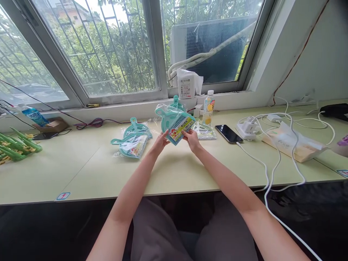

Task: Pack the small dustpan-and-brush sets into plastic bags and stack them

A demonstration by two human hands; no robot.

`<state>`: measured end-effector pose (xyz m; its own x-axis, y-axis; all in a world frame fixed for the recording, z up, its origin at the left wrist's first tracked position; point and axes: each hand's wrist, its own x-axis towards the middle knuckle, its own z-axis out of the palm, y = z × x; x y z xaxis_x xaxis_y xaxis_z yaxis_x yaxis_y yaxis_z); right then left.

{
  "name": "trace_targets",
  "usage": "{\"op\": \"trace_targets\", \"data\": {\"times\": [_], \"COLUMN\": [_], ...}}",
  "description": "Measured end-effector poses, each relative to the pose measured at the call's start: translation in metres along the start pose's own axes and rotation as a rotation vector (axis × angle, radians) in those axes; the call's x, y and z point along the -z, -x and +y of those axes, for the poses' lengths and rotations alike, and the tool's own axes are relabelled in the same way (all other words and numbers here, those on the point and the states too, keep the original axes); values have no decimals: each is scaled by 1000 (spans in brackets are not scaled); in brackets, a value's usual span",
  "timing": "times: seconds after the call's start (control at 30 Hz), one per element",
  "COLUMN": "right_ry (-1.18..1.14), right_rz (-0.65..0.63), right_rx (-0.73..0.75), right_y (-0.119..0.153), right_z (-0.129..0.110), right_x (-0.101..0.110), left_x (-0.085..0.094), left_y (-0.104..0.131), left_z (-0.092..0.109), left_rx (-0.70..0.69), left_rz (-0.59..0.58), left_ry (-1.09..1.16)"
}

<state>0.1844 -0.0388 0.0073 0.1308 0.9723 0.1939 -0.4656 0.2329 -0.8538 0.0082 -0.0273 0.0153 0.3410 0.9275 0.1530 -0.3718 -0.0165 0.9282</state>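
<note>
Between my two hands, a teal plastic dustpan-shaped item in clear wrap [173, 121], with a yellow and white label, is held tilted above the table. My left hand [161, 142] grips its lower left edge, fingers closed. At its lower right edge, the fingers of my right hand [191, 139] are closed on the same package. To the left lie similar wrapped teal packages [133, 145], partly overlapping. Another wrapped package [205, 131] lies just right of my hands, and one more teal handle [176, 101] shows behind the held one.
On the pale table [174, 177] are a drink bottle [208, 108], phone [228, 133], charger block [248, 128], white cables and a paper packet [295, 143] at right. Green bundled stems [16, 145] and a blue bottle [35, 116] are at left. A tissue pack [186, 87] sits on the sill.
</note>
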Motion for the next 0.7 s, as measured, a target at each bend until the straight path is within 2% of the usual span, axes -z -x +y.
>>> {"op": "trace_targets", "data": {"times": [0.2, 0.43, 0.53, 0.7], "right_ry": [13, 54, 49, 9], "right_rz": [-99, -112, -90, 11], "right_rx": [-37, -64, -39, -6], "right_y": [-4, -2, 0, 0], "right_z": [-2, -6, -3, 4], "right_x": [1, -1, -3, -3], "left_x": [6, 4, 3, -3], "left_y": [2, 6, 8, 7], "left_z": [12, 18, 15, 4], "left_rx": [7, -96, -40, 103], "left_rz": [125, 142, 99, -50], "left_ry": [-80, -24, -48, -125]}}
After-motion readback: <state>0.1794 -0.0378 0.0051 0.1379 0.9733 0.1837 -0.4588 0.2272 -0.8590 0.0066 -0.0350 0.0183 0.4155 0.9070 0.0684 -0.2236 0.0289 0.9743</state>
